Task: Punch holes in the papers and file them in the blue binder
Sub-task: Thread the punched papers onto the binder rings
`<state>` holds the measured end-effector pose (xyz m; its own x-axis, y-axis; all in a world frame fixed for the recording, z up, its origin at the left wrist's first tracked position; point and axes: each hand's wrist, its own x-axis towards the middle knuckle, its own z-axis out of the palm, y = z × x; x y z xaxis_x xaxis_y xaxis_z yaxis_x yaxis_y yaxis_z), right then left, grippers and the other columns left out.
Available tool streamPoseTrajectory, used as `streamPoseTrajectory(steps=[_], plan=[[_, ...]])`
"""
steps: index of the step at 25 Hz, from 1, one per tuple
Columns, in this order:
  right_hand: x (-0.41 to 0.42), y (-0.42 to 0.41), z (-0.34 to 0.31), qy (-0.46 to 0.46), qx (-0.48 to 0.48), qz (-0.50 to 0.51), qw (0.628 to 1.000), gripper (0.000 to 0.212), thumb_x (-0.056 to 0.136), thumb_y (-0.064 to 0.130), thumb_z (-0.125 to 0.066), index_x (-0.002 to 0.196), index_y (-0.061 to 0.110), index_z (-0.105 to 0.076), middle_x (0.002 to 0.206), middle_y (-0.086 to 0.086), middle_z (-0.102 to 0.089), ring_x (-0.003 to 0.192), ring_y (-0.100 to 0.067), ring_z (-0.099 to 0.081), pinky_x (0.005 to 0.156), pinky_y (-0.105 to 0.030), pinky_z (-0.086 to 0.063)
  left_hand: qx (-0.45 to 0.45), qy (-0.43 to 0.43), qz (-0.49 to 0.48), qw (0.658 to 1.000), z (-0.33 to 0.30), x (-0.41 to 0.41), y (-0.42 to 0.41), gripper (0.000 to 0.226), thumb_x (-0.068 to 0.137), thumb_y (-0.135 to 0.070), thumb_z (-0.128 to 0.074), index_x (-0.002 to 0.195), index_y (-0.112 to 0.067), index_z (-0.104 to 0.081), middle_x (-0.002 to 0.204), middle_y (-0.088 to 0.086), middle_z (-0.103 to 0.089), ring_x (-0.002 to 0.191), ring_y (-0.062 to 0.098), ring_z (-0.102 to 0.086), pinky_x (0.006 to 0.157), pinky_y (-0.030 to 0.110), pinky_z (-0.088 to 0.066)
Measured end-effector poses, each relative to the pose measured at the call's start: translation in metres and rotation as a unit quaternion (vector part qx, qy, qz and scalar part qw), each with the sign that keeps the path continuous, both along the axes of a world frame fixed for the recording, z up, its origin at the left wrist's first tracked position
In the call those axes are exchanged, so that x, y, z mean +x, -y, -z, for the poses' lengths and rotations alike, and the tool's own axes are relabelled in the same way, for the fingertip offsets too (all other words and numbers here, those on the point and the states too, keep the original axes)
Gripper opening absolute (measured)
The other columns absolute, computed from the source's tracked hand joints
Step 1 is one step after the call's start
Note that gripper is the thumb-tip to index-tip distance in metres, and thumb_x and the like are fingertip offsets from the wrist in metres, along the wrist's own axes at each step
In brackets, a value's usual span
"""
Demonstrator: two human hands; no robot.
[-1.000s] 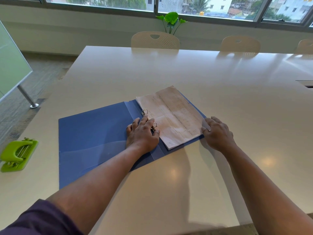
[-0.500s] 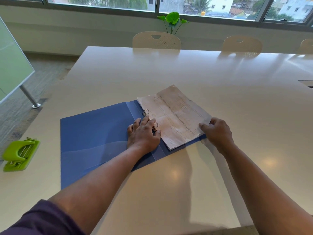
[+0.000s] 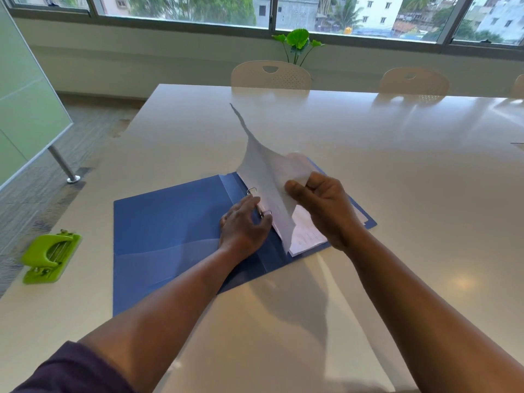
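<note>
The blue binder [image 3: 170,222] lies open on the table, its metal rings [image 3: 251,190] in the middle. A stack of papers [image 3: 307,236] rests on its right half. The top sheet [image 3: 262,168] stands lifted, curling up and to the left. My right hand [image 3: 323,205] pinches that sheet's outer edge. My left hand [image 3: 245,224] lies flat on the binder spine, fingers over the nearer ring and the papers' punched edge.
A green hole punch [image 3: 51,258] sits near the table's left edge. Cream chairs [image 3: 270,75] stand along the far side, a potted plant [image 3: 297,42] behind them. A green glass board on a metal leg [image 3: 61,163] stands on the floor at left.
My right hand has picked up the outer edge of the top sheet and raised it up and leftward. The left hand stays on the rings.
</note>
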<state>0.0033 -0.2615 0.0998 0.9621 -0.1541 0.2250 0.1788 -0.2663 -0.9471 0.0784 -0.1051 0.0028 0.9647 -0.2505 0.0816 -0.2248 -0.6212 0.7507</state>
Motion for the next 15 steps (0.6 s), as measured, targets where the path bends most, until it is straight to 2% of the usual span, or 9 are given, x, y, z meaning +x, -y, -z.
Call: streamPoseTrajectory(steps=[1, 2, 3, 5, 7, 10, 12, 14, 15], plan=[[0.002, -0.006, -0.001, -0.001, -0.014, -0.017, 1.0, 0.031, 0.093, 0.038, -0.068, 0.091, 0.007, -0.073, 0.091, -0.024, -0.069, 0.084, -0.03, -0.066, 0.08, -0.056, -0.055, -0.163, -0.029, -0.024, 0.986, -0.004, -0.001, -0.006, 0.037, 0.101, -0.038, -0.057, 0.135, -0.023, -0.059, 0.139, -0.003, -0.061, 0.13, 0.012, -0.055, 0.112, 0.041, -0.037], [0.002, -0.011, -0.001, 0.0, -0.015, -0.037, 0.999, 0.026, 0.096, 0.031, -0.067, 0.088, 0.008, -0.072, 0.084, -0.02, -0.068, 0.079, -0.023, -0.062, 0.075, -0.049, -0.052, -0.326, -0.067, -0.062, 0.941, -0.009, -0.003, -0.014, 0.028, 0.103, -0.033, -0.056, 0.126, -0.019, -0.064, 0.126, -0.002, -0.068, 0.117, 0.011, -0.062, 0.101, 0.037, -0.043], [0.0, -0.018, -0.002, 0.003, -0.016, -0.061, 0.998, 0.021, 0.098, 0.025, -0.065, 0.087, 0.008, -0.073, 0.08, -0.012, -0.067, 0.077, -0.018, -0.06, 0.074, -0.044, -0.05, -0.443, -0.107, -0.095, 0.885, -0.017, -0.002, -0.025, 0.029, 0.103, -0.037, -0.054, 0.121, -0.017, -0.065, 0.12, -0.001, -0.07, 0.111, 0.014, -0.065, 0.093, 0.036, -0.046], [-0.003, -0.033, 0.003, -0.01, -0.018, -0.113, 0.993, 0.016, 0.1, 0.018, -0.064, 0.093, 0.008, -0.075, 0.085, 0.002, -0.072, 0.081, -0.009, -0.063, 0.078, -0.034, -0.052, -0.556, -0.188, -0.113, 0.802, -0.029, 0.005, -0.057, 0.056, 0.098, -0.062, -0.046, 0.124, -0.016, -0.063, 0.125, 0.004, -0.07, 0.109, 0.022, -0.067, 0.087, 0.037, -0.051], [-0.004, -0.047, 0.013, -0.029, -0.073, -0.139, 0.987, 0.016, 0.1, 0.022, -0.064, 0.094, 0.012, -0.075, 0.086, 0.01, -0.074, 0.081, -0.003, -0.066, 0.079, -0.032, -0.055, -0.603, -0.226, -0.1, 0.759, -0.033, 0.013, -0.089, 0.076, 0.091, -0.076, -0.043, 0.13, -0.013, -0.061, 0.125, 0.007, -0.071, 0.107, 0.027, -0.07, 0.092, 0.043, -0.055], [-0.003, -0.067, 0.027, -0.031, -0.164, -0.171, 0.971, 0.028, 0.099, 0.039, -0.06, 0.094, 0.015, -0.074, 0.09, -0.004, -0.075, 0.084, -0.02, -0.069, 0.084, -0.051, -0.056, -0.604, -0.243, -0.116, 0.75, -0.029, 0.019, -0.121, 0.081, 0.086, -0.074, -0.054, 0.133, -0.009, -0.063, 0.124, 0.012, -0.072, 0.111, 0.031, -0.071, 0.097, 0.05, -0.054], [-0.002, -0.075, 0.031, -0.04, -0.185, -0.193, 0.963, 0.025, 0.1, 0.039, -0.059, 0.086, 0.022, -0.072, 0.083, 0.003, -0.072, 0.08, -0.022, -0.066, 0.081, -0.05, -0.055, -0.587, -0.239, -0.126, 0.763, -0.025, 0.022, -0.131, 0.067, 0.092, -0.057, -0.061, 0.135, -0.006, -0.062, 0.125, 0.015, -0.071, 0.113, 0.033, -0.069, 0.094, 0.051, -0.056], [-0.002, -0.081, 0.035, -0.054, -0.212, -0.212, 0.952, 0.024, 0.101, 0.036, -0.06, 0.078, 0.031, -0.067, 0.076, 0.013, -0.066, 0.072, -0.01, -0.061, 0.078, -0.044, -0.053, -0.548, -0.227, -0.152, 0.791, -0.023, 0.023, -0.133, 0.04, 0.098, -0.029, -0.062, 0.128, -0.003, -0.064, 0.119, 0.015, -0.073, 0.108, 0.032, -0.071, 0.086, 0.046, -0.061], [-0.002, -0.083, 0.038, -0.067, -0.219, -0.224, 0.947, 0.02, 0.1, 0.038, -0.062, 0.083, 0.031, -0.07, 0.083, 0.016, -0.069, 0.078, -0.004, -0.063, 0.082, -0.04, -0.055, -0.521, -0.22, -0.177, 0.806, -0.022, 0.022, -0.132, 0.027, 0.097, -0.017, -0.063, 0.12, -0.002, -0.066, 0.113, 0.016, -0.075, 0.103, 0.033, -0.071, 0.081, 0.043, -0.062]])
